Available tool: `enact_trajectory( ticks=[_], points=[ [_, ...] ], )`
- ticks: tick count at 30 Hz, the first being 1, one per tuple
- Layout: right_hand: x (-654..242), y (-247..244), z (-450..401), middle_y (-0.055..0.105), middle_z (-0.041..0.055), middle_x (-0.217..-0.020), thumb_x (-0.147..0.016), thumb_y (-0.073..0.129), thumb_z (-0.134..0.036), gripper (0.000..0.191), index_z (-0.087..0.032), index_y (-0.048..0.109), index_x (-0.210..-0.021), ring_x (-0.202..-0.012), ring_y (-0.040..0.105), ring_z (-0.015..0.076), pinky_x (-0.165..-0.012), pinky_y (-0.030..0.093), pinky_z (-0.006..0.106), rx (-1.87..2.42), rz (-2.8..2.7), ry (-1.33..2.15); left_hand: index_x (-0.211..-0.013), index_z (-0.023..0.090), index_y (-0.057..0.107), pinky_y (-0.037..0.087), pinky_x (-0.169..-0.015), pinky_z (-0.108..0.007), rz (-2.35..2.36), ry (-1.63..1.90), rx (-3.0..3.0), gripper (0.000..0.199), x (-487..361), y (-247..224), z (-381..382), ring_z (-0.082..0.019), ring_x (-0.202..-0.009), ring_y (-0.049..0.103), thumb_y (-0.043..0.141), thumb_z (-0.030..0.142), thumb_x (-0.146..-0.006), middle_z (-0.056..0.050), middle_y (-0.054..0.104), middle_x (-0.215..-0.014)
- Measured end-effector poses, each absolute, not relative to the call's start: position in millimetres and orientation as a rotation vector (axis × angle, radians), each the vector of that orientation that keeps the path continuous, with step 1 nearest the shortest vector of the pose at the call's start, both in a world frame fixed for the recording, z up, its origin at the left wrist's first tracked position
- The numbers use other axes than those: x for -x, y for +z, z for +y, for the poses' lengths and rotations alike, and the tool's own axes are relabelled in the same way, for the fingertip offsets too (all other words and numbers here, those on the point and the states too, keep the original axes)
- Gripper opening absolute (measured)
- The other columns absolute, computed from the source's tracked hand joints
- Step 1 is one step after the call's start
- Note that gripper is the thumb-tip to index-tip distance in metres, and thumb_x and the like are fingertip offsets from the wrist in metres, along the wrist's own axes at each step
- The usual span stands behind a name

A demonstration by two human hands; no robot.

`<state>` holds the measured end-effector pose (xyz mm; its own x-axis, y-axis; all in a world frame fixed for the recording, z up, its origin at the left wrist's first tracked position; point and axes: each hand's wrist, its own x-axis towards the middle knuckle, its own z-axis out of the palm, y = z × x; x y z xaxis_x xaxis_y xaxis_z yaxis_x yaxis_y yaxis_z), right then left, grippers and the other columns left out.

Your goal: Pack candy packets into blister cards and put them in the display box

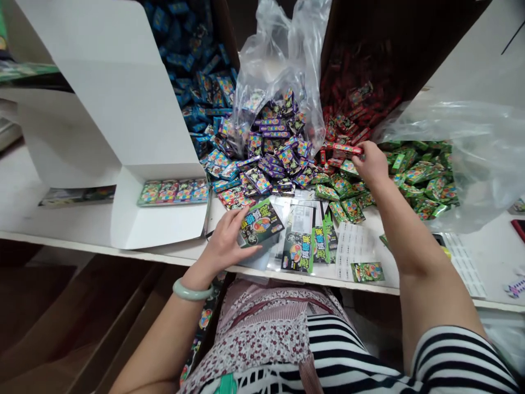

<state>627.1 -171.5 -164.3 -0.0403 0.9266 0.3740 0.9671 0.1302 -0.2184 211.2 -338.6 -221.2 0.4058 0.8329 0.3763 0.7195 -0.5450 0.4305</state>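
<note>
Right hand [374,164] pinching red pack [344,149] | left hand [223,241] touching black packet [263,224], I can't tell if gripping | risk: pinch loosening, dropping it among green packs [353,209]

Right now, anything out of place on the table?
Yes: a green packet lies near the front edge of the table, apart from the green pile. Purple packets spill from the clear bag.

black-green packet [301,241]: yellow "果" legible | label sheet [348,249]: print too small
</note>
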Motion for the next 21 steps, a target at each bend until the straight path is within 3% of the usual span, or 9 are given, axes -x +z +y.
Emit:
enact_trajectory(
  ticks=[4,8,12,17,19,21],
  points=[
    [-591,-176,-243,0.070,0.0106,-0.111,-0.094,0.051,-0.027,0.028,-0.022,0.065,-0.118,-0.102,0.059,0.0276,-0.089,0.046,0.044,1.323,-2.304,-0.170,-0.156,0.026,0.024,0.048,-0.109,-0.053,1.375,0.831,-2.482,0.101,-210,-217,-332,-0.035,-0.124,0.053,0.077,0.056,-0.075,-0.015,0.047,-0.133],
    [-547,-203,-299,0.072,0.0119,-0.113,-0.099,0.048,-0.026,0.031,-0.019,0.068,-0.120,-0.093,0.061,0.0260,-0.080,0.048,0.041,1.270,-2.638,-0.086,-0.156,0.025,0.024,0.046,-0.111,-0.055,1.305,0.818,-2.481,0.101,-220,-217,-330,-0.036,-0.127,0.050,0.077,0.056,-0.075,-0.015,0.046,-0.137],
    [-542,-212,-312,0.064,0.0149,-0.133,-0.092,0.061,-0.037,0.045,-0.019,0.060,-0.133,-0.116,0.058,0.0323,-0.095,0.048,0.048,1.249,-2.731,0.175,-0.156,0.025,0.024,0.045,-0.111,-0.056,1.306,0.809,-2.465,0.102,-221,-217,-336,-0.036,-0.128,0.050,0.078,0.056,-0.074,-0.016,0.046,-0.137],
    [-556,-206,-288,0.034,0.0182,-0.161,-0.075,0.079,-0.046,0.091,-0.018,0.039,-0.151,-0.147,0.031,0.0406,-0.113,0.033,0.059,1.335,-2.703,0.394,-0.156,0.025,0.023,0.046,-0.109,-0.056,1.240,0.806,-2.494,0.103,-219,-220,-339,-0.036,-0.127,0.050,0.077,0.057,-0.075,-0.016,0.046,-0.138],
    [-556,-205,-280,0.038,0.0188,-0.158,-0.074,0.079,-0.041,0.087,-0.018,0.043,-0.149,-0.146,0.032,0.0412,-0.113,0.032,0.061,1.326,-2.761,0.461,-0.157,0.025,0.022,0.046,-0.109,-0.056,1.196,0.759,-2.512,0.104,-221,-221,-338,-0.036,-0.128,0.050,0.077,0.057,-0.075,-0.016,0.046,-0.139],
    [-554,-203,-279,0.050,0.0179,-0.148,-0.075,0.076,-0.035,0.074,-0.019,0.050,-0.142,-0.137,0.045,0.0378,-0.110,0.037,0.058,1.264,-2.740,0.489,-0.157,0.025,0.021,0.046,-0.109,-0.057,1.184,0.726,-2.528,0.104,-223,-222,-338,-0.036,-0.129,0.049,0.078,0.055,-0.075,-0.016,0.045,-0.140]
  ],
)
